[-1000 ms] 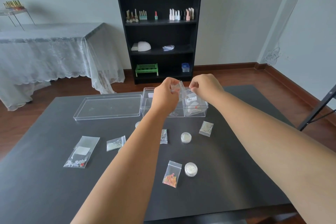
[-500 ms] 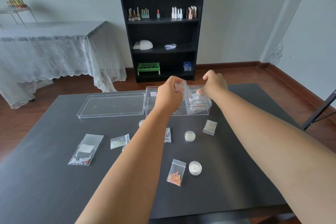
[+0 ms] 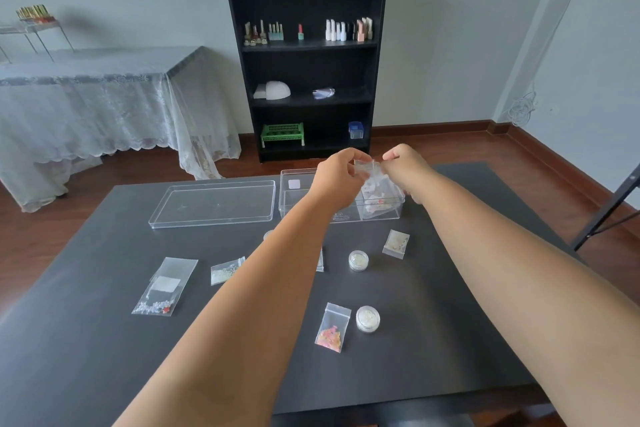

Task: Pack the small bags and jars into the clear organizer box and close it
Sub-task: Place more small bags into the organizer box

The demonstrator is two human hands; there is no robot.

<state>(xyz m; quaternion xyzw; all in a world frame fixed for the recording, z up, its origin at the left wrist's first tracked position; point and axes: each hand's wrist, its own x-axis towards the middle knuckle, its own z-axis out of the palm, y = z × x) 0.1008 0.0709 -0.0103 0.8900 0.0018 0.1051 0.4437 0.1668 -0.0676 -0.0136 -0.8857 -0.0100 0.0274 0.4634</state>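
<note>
Both hands have risen a little above the organizer box since the earlier frames, and the small clear bag pinched between them now sits higher, over the box's right end rather than down among its contents. From the head view, the left hand (image 3: 334,177) and the right hand (image 3: 405,163) are each closed on a top corner of the held bag (image 3: 365,168), fingers curled tight, stretching it between them just above the open organizer box (image 3: 341,198) near the far edge of the tabletop (image 3: 450,322). The box already holds some bags at its right end, and its lid (image 3: 213,203) lies flat just beside it on the left. Still loose on the tabletop are a long bag (image 3: 165,286) toward the left edge, a small bag of pale bits (image 3: 227,270), an orange-filled bag (image 3: 332,326) near the front, another bag (image 3: 396,243) in front of the box's right end, and two jars (image 3: 358,259) (image 3: 367,318). The risk I see is in the drop: a bag this light and slick could fold or catch on the box wall and slide out onto the tabletop, or stand up above the rim and later stop the lid from seating. A forearm sweeping back could also knock the nearer jars rolling.
</note>
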